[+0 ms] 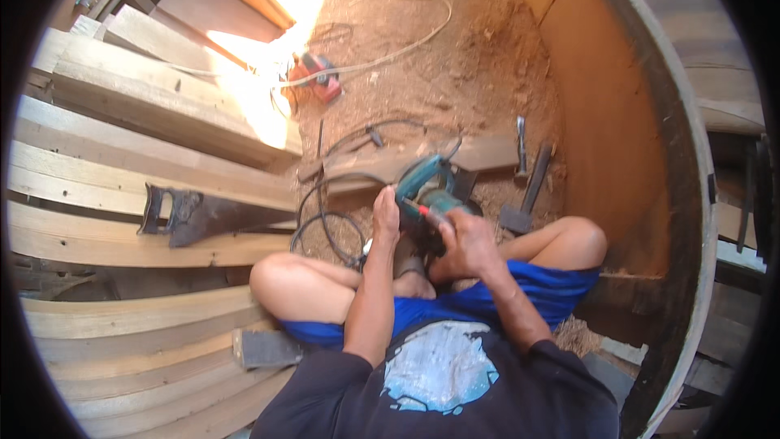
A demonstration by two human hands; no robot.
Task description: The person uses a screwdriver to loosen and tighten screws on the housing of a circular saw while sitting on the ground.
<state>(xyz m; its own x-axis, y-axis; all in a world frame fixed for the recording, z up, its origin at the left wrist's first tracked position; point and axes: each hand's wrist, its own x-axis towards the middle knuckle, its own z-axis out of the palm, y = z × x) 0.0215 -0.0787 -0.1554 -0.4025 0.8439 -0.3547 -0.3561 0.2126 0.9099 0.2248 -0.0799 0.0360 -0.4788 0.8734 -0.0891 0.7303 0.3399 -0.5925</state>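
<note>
Teal power tool (439, 199): no lettering can be read on its casing.
Dark shirt (528, 390): a round, pale blue print (441, 366) on the front, without readable words.
Red tool (318, 79): too small to read any marking.

Hard sunlight enters from eleven to twelve o'clock, bleaching parts of the pale, squared wooden beams (150, 81) at ten and the reddish-brown, sawdust-covered floor (479, 81) at twelve. Elsewhere lies softer shade, darkest toward six on the black short-sleeved T-shirt (341, 390). Fine detail softens around the teal-and-black power tool (422, 174) near centre. A black fisheye rim surrounds everything, bowing the long, light-brown wooden boards (138, 362) at eight.
</note>
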